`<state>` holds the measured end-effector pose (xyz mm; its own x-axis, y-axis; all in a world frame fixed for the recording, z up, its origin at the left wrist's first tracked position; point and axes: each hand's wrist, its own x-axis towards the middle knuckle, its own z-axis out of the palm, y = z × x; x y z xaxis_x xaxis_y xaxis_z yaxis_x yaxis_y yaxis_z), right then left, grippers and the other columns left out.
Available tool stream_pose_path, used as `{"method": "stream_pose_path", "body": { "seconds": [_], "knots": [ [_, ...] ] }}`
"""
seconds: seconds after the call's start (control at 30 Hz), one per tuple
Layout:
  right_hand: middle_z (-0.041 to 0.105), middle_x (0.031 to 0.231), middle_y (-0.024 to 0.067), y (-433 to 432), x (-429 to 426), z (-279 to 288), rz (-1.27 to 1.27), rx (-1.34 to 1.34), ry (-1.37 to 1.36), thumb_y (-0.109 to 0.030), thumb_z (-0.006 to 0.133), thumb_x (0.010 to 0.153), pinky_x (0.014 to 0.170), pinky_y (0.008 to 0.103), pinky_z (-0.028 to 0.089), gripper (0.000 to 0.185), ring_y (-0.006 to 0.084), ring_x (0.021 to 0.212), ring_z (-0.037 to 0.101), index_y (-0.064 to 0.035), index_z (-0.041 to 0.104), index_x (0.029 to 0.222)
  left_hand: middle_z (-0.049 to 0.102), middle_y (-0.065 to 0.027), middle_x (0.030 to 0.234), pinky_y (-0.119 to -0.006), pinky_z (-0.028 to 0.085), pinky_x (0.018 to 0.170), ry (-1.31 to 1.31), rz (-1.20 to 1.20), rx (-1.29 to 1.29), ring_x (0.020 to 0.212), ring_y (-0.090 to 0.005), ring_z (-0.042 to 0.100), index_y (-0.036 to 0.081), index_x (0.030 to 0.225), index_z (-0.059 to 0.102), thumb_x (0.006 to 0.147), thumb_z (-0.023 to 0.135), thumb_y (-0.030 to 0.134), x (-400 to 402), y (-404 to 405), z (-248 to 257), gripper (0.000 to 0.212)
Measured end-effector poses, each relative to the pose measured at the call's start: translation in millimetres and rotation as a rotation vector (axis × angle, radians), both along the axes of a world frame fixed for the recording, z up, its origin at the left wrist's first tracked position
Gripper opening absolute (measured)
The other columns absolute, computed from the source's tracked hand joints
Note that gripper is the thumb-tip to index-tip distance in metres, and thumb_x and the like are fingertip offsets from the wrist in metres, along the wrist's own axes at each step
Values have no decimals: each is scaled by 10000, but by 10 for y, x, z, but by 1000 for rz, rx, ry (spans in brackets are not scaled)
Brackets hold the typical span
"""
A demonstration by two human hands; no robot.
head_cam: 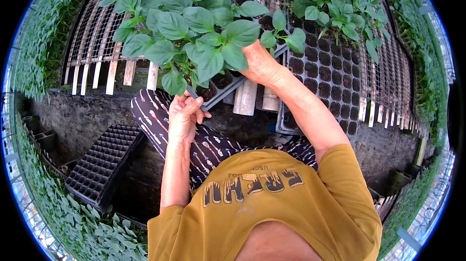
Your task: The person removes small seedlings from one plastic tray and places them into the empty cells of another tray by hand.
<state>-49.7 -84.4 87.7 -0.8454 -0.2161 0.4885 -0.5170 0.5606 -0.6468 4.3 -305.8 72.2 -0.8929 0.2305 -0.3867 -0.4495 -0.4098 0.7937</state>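
Observation:
A black plastic seedling tray [227, 89] is tilted in front of me, its near cells filled with dark soil. Leafy green seedlings [204, 39], which look like pepper plants, crowd over it. At the near left corner of this tray, my left hand [185, 113] grips the rim with the thumb on the edge, below a drooping leaf. My right hand [259, 62] reaches in among the seedlings from the right; leaves cover its fingers, so what they hold is hidden. Just past that wrist stands a small seedling [285, 37].
Another cell tray [324, 68] lies to the right, soil in its cells and more seedlings [335, 2] at its far end. Slatted benches with mesh [96, 39] flank both sides. A stack of black cell trays [105, 162] sits lower left. Pale bench slats [245, 97] jut toward me.

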Motion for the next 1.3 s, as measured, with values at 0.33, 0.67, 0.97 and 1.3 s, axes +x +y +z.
{"method": "stream_pose_path", "body": {
  "seconds": [0.33, 0.67, 0.97, 1.3],
  "knots": [
    [617, 842, 126, 262, 132, 248, -178, -65, -150, -95, 545, 809, 685, 390, 470, 143, 326, 745, 584, -42, 613, 923, 510, -6, 616, -340, 535, 500, -22, 46, -15, 402, -114, 454, 67, 951, 499, 789, 640, -20, -6, 12, -94, 231],
    [667, 831, 70, 1590, 666, 571, -489, -566, -290, -110, 605, 858, 576, 213, 498, 140, 84, 649, 585, -2, 674, 915, 528, 12, 614, -357, 535, 522, -32, 57, 22, 420, -121, 486, 93, 969, 483, 816, 633, 18, 28, 53, -151, 227],
    [627, 795, 182, 2143, 17, -229, -668, 465, -79, -139, 619, 777, 638, 440, 483, 116, 400, 744, 589, -38, 627, 835, 556, -13, 647, -365, 541, 495, -29, 60, 68, 427, -134, 511, 93, 914, 533, 796, 658, 9, -43, 71, -121, 191],
    [665, 750, 144, 1156, 765, 744, -600, 87, -855, -146, 585, 825, 643, 324, 499, 199, 238, 677, 645, 19, 665, 904, 598, -45, 692, -282, 510, 444, -27, 65, 126, 410, -116, 500, 64, 843, 528, 885, 582, 111, -68, 37, -14, 83]
  ]
}}
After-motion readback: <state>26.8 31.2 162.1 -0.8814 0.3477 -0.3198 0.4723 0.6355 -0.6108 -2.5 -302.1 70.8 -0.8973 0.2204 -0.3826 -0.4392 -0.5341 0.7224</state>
